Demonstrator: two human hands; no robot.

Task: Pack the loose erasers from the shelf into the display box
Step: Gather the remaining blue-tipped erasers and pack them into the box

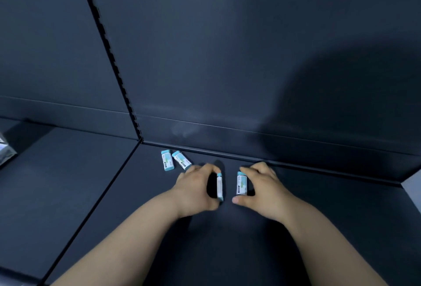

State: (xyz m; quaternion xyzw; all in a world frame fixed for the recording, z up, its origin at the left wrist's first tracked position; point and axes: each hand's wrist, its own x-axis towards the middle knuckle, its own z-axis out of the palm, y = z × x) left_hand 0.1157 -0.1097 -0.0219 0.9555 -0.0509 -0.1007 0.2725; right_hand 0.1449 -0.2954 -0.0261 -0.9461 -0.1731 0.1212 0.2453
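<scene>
My left hand [196, 188] grips a white and teal eraser [220, 186] turned on its edge, fingers at its far end and thumb at its near end. My right hand [265, 188] curls over a second eraser [241, 183] lying flat on the dark shelf [227, 228], fingers at its far end, thumb tip on the shelf below it. Two more erasers lie loose near the shelf's back edge: one [167, 160] points straight away, the other [181, 159] lies at an angle, its near end beside my left fingers. No display box is in view.
A dark back panel [227, 57] rises behind the shelf, with a slotted upright [109, 53] running down to the shelf joint. A seam [98, 196] divides this shelf from the one to the left. A silvery packet [5, 151] sits at the far left edge.
</scene>
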